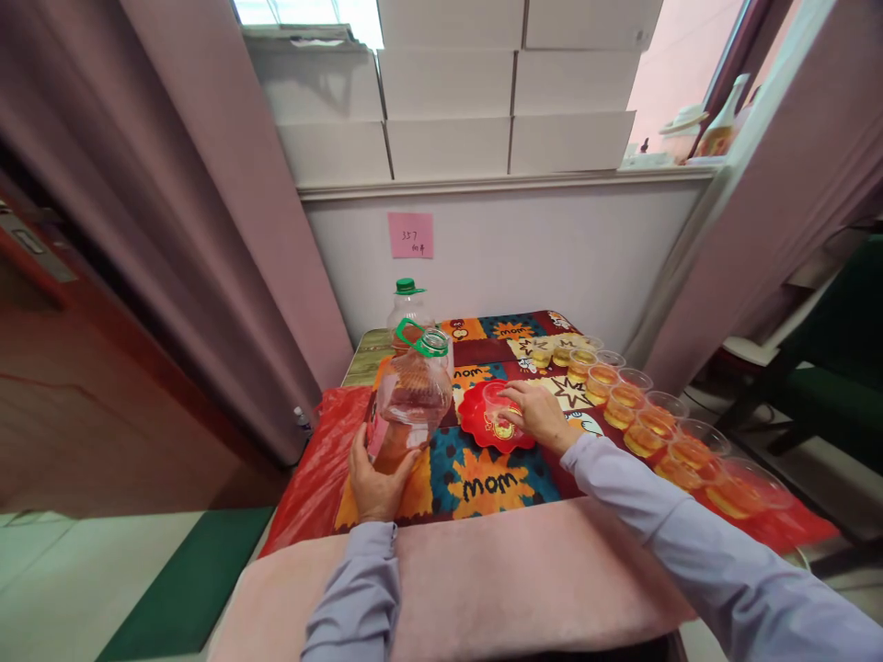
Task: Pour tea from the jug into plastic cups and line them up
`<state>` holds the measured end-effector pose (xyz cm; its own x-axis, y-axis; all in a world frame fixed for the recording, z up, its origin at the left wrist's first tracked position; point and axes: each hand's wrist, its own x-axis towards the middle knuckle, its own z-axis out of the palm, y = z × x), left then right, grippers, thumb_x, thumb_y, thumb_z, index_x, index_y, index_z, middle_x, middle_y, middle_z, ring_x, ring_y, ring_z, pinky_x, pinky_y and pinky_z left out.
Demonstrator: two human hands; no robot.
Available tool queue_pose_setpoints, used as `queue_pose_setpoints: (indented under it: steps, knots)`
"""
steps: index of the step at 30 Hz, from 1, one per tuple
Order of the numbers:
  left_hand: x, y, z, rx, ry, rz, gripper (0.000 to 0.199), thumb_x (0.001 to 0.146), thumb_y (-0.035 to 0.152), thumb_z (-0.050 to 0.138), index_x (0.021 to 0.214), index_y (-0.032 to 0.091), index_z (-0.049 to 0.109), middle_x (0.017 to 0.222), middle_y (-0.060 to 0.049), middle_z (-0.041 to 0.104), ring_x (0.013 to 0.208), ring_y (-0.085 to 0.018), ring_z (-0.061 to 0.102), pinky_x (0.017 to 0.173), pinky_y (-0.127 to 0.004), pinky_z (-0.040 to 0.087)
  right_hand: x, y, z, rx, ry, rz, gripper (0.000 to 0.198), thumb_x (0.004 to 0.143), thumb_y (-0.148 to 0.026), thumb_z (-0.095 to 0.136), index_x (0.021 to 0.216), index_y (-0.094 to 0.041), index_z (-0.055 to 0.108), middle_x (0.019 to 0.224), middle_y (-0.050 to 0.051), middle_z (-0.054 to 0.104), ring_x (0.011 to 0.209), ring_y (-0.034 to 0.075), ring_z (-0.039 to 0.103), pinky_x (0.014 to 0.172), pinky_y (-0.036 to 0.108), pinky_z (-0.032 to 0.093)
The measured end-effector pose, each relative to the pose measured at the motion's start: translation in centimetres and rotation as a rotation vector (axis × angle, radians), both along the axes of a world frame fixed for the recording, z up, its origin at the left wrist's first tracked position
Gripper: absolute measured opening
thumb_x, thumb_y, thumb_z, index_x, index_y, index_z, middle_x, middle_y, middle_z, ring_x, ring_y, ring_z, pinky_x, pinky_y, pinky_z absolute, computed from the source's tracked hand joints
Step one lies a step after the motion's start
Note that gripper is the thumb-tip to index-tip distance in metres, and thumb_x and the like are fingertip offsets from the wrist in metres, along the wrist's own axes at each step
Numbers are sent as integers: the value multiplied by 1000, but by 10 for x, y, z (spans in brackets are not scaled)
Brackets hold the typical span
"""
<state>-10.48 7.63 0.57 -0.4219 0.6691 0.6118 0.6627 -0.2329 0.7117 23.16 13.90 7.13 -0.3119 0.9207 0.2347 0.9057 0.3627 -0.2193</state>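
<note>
A large clear plastic jug (pixel 414 395) with a green carry handle stands uncapped, tilted in my view. My left hand (pixel 378 483) is wrapped round its lower part. To the right lies a red scalloped plate (pixel 475 425) with a gold print in its middle. On that plate is a clear plastic cup (pixel 493 397), and the fingers of my right hand (pixel 542 414) grip its side. Whether anything is in this cup I cannot make out. Several clear cups of yellow liquid (pixel 624 405) stand in rows along the right of the table.
Behind the jug stands another clear jug (pixel 407 308) with a green cap. A patterned cloth (pixel 489 483) and red plastic sheeting (pixel 310 469) cover the table. A pink note (pixel 410 235) sticks to the wall. A pink padded cover (pixel 483 579) borders the near edge.
</note>
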Motion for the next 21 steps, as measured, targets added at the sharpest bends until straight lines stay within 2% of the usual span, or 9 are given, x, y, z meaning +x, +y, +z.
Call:
queue_pose_setpoints:
  steps: [4, 7, 10, 15, 18, 21]
  knots:
    - [1, 1, 0, 11, 22, -6, 98, 71, 63, 89, 150, 16, 55, 149, -24, 64, 140, -40, 61, 121, -56, 45, 3, 4, -3, 69, 103, -63, 67, 94, -48, 79, 152, -21, 61, 158, 18, 61, 131, 36, 67, 111, 49, 49]
    - [-1, 3, -3, 37, 36, -10, 100, 69, 63, 91, 150, 17, 56, 147, -22, 65, 138, -40, 63, 119, -56, 46, -8, 12, -13, 1, 254, -147, 92, 82, -48, 90, 160, -19, 50, 160, 21, 58, 144, 38, 59, 117, 53, 47]
    - [-2, 3, -6, 68, 55, -16, 100, 69, 63, 92, 151, 17, 56, 146, -22, 66, 137, -40, 64, 118, -56, 47, -20, 18, -21, -86, 355, -203, 90, 81, -41, 89, 158, -18, 51, 154, 21, 64, 143, 36, 61, 118, 50, 49]
    - [-5, 3, -7, 67, 71, -20, 100, 69, 62, 93, 152, 19, 56, 148, -22, 65, 137, -41, 63, 119, -57, 47, -18, 17, -27, -125, 381, -248, 77, 87, -34, 82, 155, -14, 54, 141, 21, 73, 128, 37, 72, 109, 47, 55]
    - [-5, 4, -8, 69, 77, -18, 101, 69, 62, 93, 152, 19, 56, 147, -22, 65, 136, -41, 64, 118, -57, 48, -11, 14, -29, -139, 395, -267, 81, 87, -34, 82, 159, -13, 50, 137, 21, 75, 127, 37, 73, 106, 47, 56]
    - [-5, 5, -9, 96, 86, -18, 100, 70, 61, 93, 153, 19, 56, 147, -22, 65, 136, -41, 64, 118, -57, 47, -9, 12, -29, -160, 410, -237, 97, 82, -36, 88, 165, -15, 43, 143, 20, 73, 135, 38, 69, 111, 47, 54]
